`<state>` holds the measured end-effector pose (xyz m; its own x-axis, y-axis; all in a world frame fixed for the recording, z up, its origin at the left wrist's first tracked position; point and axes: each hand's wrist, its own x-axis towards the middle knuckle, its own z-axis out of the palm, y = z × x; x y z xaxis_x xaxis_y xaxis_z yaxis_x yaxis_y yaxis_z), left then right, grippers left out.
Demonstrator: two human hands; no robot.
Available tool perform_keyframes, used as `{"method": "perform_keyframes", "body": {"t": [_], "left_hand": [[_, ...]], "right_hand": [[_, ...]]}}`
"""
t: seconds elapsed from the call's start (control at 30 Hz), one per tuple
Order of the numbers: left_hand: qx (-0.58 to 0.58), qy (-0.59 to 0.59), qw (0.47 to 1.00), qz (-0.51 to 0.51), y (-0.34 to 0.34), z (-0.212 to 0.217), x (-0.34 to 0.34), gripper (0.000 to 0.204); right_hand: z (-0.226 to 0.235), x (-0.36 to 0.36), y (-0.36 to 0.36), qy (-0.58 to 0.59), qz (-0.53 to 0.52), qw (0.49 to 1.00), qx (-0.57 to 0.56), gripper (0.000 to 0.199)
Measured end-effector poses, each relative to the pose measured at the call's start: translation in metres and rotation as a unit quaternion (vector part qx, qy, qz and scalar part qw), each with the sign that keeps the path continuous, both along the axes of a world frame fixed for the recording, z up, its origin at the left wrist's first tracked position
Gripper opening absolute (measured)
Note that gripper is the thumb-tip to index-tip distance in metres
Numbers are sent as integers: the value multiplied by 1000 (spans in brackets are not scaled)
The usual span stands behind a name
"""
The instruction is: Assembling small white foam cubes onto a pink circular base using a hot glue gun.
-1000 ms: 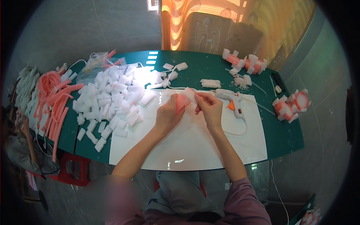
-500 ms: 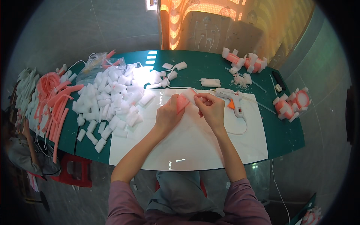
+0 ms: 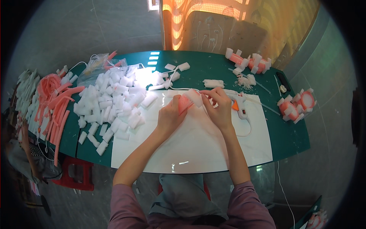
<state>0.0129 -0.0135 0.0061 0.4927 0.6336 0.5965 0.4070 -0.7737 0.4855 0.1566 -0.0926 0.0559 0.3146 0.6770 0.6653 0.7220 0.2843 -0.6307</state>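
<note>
Head view showed both hands meeting over a white board (image 3: 198, 145) on a green table (image 3: 282, 133). Left hand (image 3: 169, 116) gripped a pink foam piece (image 3: 184, 102); right hand (image 3: 217, 107) pinched a white foam block (image 3: 195, 97) against it, a glue gun (image 3: 239, 104) just beside.

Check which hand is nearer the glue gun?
Right. The right hand sits just beside the glue gun, which lies off its outer side; the left hand is farther, across the pink-and-white foam piece.
</note>
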Motion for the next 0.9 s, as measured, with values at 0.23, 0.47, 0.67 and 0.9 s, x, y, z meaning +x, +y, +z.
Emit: {"method": "perform_keyframes", "body": {"t": [0.23,0.47,0.67,0.9], "left_hand": [[47,15,999,-21,0,-2,2,43],[64,23,997,-40,1,-2,-2,41],[82,5,995,-59,0,-1,-1,43],[73,23,995,-64,0,0,-4,44]], "right_hand": [[8,14,-8,-138,0,990,11,17],[10,18,-11,-161,51,984,-59,22],[9,19,-11,-165,52,982,-82,24],[8,17,-10,-172,51,979,-98,25]]}}
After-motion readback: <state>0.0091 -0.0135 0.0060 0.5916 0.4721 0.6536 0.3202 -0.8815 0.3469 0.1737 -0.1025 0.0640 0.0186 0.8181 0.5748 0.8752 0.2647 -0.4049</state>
